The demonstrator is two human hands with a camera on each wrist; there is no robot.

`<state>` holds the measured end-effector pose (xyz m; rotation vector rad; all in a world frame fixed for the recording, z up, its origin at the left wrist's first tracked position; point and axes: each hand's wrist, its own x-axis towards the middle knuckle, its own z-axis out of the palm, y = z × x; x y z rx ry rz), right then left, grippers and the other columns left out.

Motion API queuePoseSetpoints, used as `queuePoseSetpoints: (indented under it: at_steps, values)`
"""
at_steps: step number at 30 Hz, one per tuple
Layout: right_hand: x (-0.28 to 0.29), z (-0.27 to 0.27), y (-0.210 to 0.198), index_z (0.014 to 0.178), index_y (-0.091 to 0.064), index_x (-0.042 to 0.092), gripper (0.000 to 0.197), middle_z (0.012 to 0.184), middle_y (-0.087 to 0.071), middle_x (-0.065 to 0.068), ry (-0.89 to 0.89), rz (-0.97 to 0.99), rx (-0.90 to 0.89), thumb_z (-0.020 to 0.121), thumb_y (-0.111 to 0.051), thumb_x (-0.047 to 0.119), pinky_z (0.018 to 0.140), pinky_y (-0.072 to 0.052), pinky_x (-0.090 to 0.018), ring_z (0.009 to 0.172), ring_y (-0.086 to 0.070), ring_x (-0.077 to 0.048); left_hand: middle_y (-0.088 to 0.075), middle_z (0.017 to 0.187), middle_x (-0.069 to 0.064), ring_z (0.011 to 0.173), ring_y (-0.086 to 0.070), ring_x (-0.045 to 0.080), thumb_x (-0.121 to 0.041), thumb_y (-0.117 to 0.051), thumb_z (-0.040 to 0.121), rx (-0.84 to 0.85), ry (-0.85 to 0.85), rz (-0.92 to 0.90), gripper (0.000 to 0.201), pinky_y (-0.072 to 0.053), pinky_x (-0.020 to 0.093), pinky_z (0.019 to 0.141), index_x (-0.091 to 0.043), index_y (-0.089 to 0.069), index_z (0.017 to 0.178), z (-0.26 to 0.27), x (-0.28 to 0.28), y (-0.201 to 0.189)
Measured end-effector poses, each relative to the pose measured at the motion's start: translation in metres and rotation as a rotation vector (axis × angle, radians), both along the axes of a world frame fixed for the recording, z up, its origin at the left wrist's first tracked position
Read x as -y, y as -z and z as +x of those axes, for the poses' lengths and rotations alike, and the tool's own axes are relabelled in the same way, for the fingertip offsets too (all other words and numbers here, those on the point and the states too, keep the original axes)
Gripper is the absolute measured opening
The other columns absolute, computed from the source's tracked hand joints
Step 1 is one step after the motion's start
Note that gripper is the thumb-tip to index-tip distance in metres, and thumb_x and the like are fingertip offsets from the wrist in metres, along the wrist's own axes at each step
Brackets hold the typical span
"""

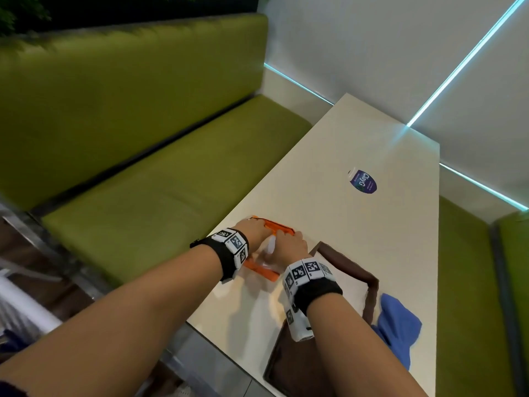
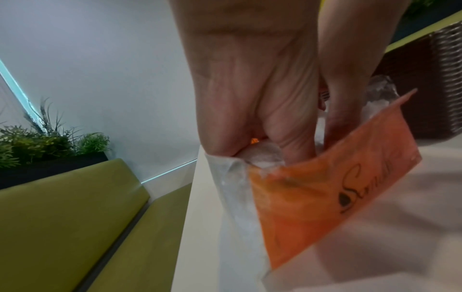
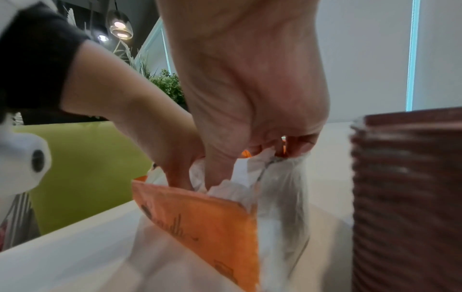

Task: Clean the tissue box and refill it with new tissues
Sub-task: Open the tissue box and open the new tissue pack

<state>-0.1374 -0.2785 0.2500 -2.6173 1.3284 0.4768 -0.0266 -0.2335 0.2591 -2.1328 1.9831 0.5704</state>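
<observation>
An orange and clear plastic tissue pack (image 1: pixel 264 272) lies on the cream table (image 1: pixel 329 156) near its left edge. Both hands are at the pack's torn top. My left hand (image 1: pixel 253 232) has its fingers curled into the opening and grips the orange side (image 2: pixel 312 197). My right hand (image 1: pixel 290 247) pinches the clear plastic edge (image 3: pixel 282 177), thumb down among the white tissues (image 3: pixel 225 187). The brown woven tissue box (image 1: pixel 300 368) stands just right of the pack, its top open.
A blue cloth (image 1: pixel 398 325) lies bunched right of the brown box. A bottle with a purple label (image 1: pixel 363 181) lies on its side farther along the table. Green bench seats (image 1: pixel 171 181) flank the table, and a white wall is behind it.
</observation>
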Motion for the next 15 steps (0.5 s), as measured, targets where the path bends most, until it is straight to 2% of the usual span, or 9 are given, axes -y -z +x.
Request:
queuePoseSetpoints:
  at_steps: [2, 6, 8, 10, 12, 15]
  values:
    - [0.001, 0.005, -0.004, 0.120, -0.050, 0.015, 0.061, 0.117, -0.060, -0.004, 0.030, 0.034, -0.039, 0.074, -0.062, 0.054, 0.096, -0.042, -0.039, 0.122, -0.041, -0.028, -0.048, 0.139, 0.010, 0.130, -0.044, 0.028, -0.015, -0.074, 0.078, -0.023, -0.009, -0.024, 0.065, -0.033, 0.035, 0.109, -0.015, -0.044, 0.136, 0.001, 0.000, 0.002]
    - [0.006, 0.011, -0.019, 0.108, -0.058, 0.017, 0.047, 0.102, -0.059, -0.003, 0.094, 0.144, -0.094, 0.070, -0.070, 0.042, 0.096, -0.048, -0.037, 0.115, -0.050, -0.026, -0.052, 0.136, 0.013, 0.127, -0.047, 0.030, -0.011, -0.062, 0.087, -0.034, -0.061, -0.034, 0.045, -0.035, 0.034, 0.105, -0.008, -0.047, 0.129, -0.002, 0.000, 0.004]
    - [0.008, 0.012, -0.023, 0.105, -0.058, 0.016, 0.048, 0.098, -0.053, -0.004, 0.125, 0.185, -0.132, 0.070, -0.074, 0.043, 0.096, -0.048, -0.035, 0.114, -0.052, -0.025, -0.052, 0.135, 0.014, 0.127, -0.046, 0.031, -0.009, -0.060, 0.088, -0.064, -0.082, -0.051, 0.041, -0.035, 0.035, 0.105, -0.006, -0.050, 0.127, -0.003, -0.002, 0.005]
    - [0.009, 0.014, -0.024, 0.096, -0.058, 0.016, 0.047, 0.096, -0.055, -0.004, 0.129, 0.178, -0.156, 0.068, -0.076, 0.049, 0.096, -0.047, -0.034, 0.113, -0.051, -0.023, -0.050, 0.135, 0.016, 0.127, -0.045, 0.031, -0.008, -0.059, 0.089, -0.116, -0.105, -0.056, 0.038, -0.036, 0.034, 0.103, -0.005, -0.052, 0.126, -0.003, -0.004, 0.005]
    - [0.009, 0.013, -0.021, 0.088, -0.059, 0.017, 0.046, 0.094, -0.059, -0.002, 0.124, 0.149, -0.150, 0.065, -0.076, 0.053, 0.093, -0.047, -0.034, 0.113, -0.048, -0.023, -0.049, 0.135, 0.017, 0.124, -0.049, 0.032, -0.006, -0.057, 0.091, -0.179, -0.147, -0.044, 0.037, -0.042, 0.034, 0.097, -0.004, -0.053, 0.128, 0.000, -0.006, 0.005]
    - [0.006, 0.007, -0.016, 0.091, -0.062, 0.019, 0.042, 0.094, -0.061, 0.000, 0.052, 0.051, -0.083, 0.069, -0.070, 0.054, 0.089, -0.042, -0.033, 0.114, -0.041, -0.024, -0.056, 0.128, 0.018, 0.107, -0.063, 0.030, -0.005, -0.064, 0.087, -0.313, -0.230, -0.018, 0.041, -0.054, 0.033, 0.081, -0.004, -0.054, 0.127, 0.008, -0.008, 0.007]
